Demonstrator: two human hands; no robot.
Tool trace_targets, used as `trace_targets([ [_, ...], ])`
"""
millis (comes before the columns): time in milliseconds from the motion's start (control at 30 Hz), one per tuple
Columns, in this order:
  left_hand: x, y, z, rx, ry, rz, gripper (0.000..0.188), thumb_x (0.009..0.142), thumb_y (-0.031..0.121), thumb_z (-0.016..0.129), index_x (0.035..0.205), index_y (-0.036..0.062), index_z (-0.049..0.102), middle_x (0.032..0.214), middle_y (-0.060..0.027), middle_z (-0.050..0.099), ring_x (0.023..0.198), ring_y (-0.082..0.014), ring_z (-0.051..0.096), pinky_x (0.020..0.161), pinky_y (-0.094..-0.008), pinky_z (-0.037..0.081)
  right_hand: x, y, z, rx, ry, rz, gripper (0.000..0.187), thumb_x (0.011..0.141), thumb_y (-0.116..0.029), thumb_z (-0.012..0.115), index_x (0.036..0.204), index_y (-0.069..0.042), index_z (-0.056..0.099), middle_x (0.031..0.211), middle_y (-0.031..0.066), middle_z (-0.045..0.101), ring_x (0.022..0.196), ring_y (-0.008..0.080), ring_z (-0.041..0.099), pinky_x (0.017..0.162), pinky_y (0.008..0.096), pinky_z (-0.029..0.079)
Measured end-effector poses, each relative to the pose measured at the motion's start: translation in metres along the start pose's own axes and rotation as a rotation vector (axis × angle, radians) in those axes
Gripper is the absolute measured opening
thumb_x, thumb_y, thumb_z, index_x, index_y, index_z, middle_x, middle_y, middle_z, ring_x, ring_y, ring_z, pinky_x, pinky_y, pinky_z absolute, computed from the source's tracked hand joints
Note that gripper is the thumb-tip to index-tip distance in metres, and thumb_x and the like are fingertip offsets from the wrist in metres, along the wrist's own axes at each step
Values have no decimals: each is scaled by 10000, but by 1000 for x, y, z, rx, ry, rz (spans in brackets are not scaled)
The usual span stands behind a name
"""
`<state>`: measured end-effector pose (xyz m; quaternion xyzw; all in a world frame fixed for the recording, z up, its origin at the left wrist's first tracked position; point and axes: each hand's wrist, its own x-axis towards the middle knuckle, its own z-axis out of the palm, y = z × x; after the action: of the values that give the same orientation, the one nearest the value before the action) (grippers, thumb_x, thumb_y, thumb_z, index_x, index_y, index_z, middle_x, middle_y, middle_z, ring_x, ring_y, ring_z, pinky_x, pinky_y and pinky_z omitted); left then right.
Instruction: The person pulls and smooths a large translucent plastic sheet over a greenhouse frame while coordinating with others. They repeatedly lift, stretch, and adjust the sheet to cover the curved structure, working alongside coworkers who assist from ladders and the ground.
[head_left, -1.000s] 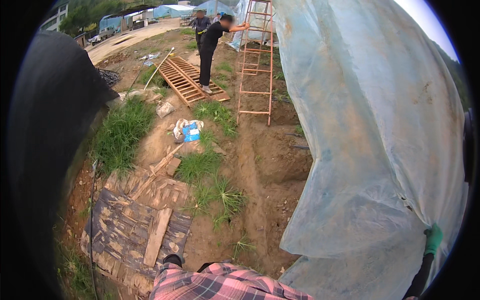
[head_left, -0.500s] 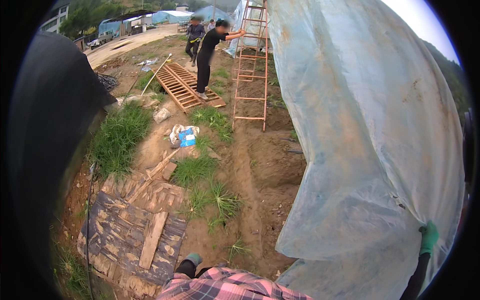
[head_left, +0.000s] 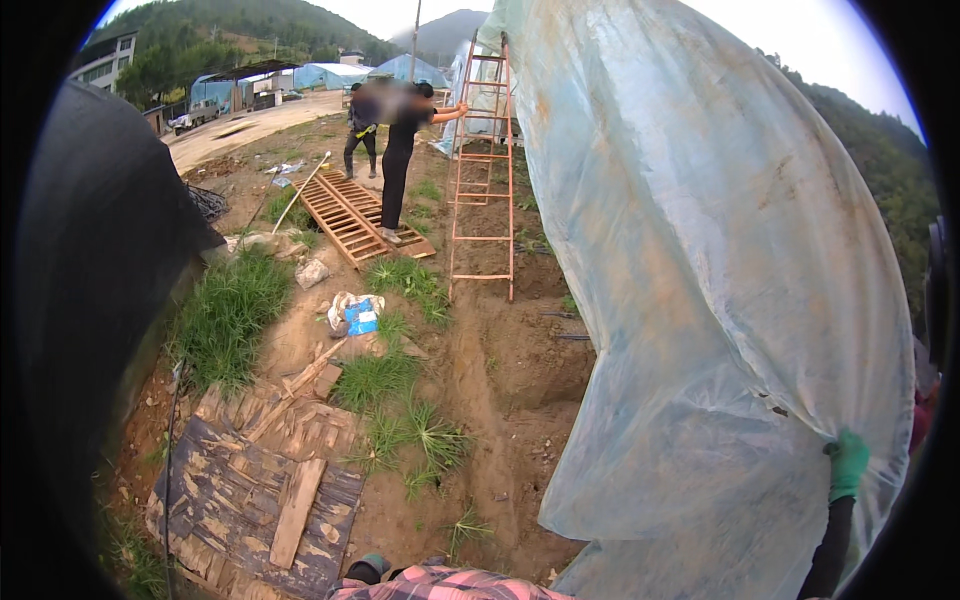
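Note:
My right hand point(head_left: 848, 464), in a green glove, is closed on a gathered fold of a large translucent plastic sheet point(head_left: 690, 300). The sheet rises high in front of me and hangs down the whole right side, bluish with brown dirt stains. Creases run up from my grip. My left hand does not show. By the pink plaid cloth point(head_left: 450, 583) at the lower edge sits a small dark thing with a greenish top, perhaps a shoe; I cannot make it out.
A person in black point(head_left: 400, 160) steadies an upright reddish ladder point(head_left: 483, 240) beside the sheet; another person point(head_left: 360, 140) stands behind. Slatted wooden panels point(head_left: 350, 215), grass tufts point(head_left: 230, 320), a blue-and-white bag point(head_left: 357, 314) and a weathered board point(head_left: 250, 500) lie left. Dark covering point(head_left: 100, 260) rises far left.
The view has tilted up, showing more hills and sky. The sheet's upper edge now stands out fuller. My right hand keeps its hold on the sheet. The ladder's foot appears lower.

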<state>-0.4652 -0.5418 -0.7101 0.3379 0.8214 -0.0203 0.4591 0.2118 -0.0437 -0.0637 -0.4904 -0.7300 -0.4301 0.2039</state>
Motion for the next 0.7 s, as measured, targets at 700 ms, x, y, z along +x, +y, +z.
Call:
trace_targets([
  [700, 8, -7, 7, 71, 42, 260, 372, 778, 414, 618, 937, 90, 705, 966, -214, 659, 943, -363, 636, 795, -442, 495, -2, 2, 13, 45, -15, -3, 232, 605, -178, 686, 773, -68, 569, 743, 164, 549, 723, 367, 537, 612, 479, 400],
])
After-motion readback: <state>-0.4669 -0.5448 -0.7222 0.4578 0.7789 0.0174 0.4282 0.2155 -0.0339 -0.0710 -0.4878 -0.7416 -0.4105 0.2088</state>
